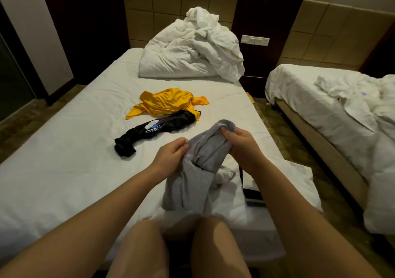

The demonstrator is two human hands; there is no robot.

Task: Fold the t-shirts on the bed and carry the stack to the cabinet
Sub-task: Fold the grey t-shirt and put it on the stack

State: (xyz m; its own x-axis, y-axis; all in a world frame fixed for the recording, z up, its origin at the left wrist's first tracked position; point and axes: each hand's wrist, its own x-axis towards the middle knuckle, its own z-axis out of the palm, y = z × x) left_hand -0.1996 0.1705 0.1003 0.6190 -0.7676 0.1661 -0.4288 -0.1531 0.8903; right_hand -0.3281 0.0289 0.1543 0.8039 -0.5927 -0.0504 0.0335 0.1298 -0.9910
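A crumpled grey t-shirt [193, 179] hangs bunched above the near edge of the white bed [70, 166]. My left hand [171, 155] grips its upper left fold and my right hand [241, 143] grips its top right. Farther up the mattress lies a rumpled yellow t-shirt [166, 102], and a twisted black t-shirt with white print [154, 129] sits just in front of it, partly under its edge. Both lie unfolded, out of my hands' reach.
A heaped white duvet [192, 51] fills the head of the bed. A second bed with messy white sheets [342, 111] stands on the right across a narrow floor gap. A dark flat object [252, 194] lies by the bed's right edge.
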